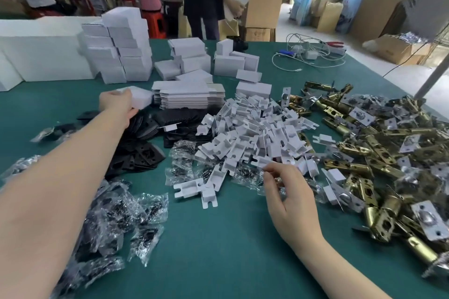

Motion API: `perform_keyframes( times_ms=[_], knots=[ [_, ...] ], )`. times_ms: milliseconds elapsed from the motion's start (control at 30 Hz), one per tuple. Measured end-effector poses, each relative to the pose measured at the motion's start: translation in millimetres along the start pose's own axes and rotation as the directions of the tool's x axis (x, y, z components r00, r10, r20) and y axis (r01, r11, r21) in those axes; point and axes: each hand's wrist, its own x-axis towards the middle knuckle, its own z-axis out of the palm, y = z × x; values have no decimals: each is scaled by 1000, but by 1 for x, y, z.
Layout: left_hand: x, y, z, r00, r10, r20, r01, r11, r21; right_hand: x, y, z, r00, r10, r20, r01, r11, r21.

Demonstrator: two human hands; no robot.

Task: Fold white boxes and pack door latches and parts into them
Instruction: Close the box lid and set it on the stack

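While left hand [118,102] grips a white box [141,96] by flat box stack [187,97], right hand [283,185] pinches a clear parts bag [252,176] at insert pile [255,133] edge, brass latches [379,153] heaped far right, bare green table [218,250] near front edge btwn forearms.

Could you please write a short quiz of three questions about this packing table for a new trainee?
1. True or false: the left hand grips a white box.
2. The brass latches lie on which side of the green table: A left, B right?
3. What does the right hand reach for?

Key: 1 true. 2 B. 3 A white card insert at the near edge of the pile.
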Motion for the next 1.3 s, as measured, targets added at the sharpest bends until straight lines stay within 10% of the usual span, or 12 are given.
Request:
perform_keyframes(
  times_ms=[200,400,1100,1300],
  knots=[
    [22,-2,10,998,53,-25,-44,963,267,0,1,1,1000,10,21,-10,1000,-9],
    [32,5,1,968,252,12,-161,580,799,-1,0,1,999,20,40,-20,1000,-19],
    [20,9,-15,955,139,262,-261,-28,965,1,-3,0,995,44,85,-39,997,-63],
    [8,7,-3,774,211,597,-572,-170,802,2,-5,0,992,66,106,-59,996,-67]
  ],
)
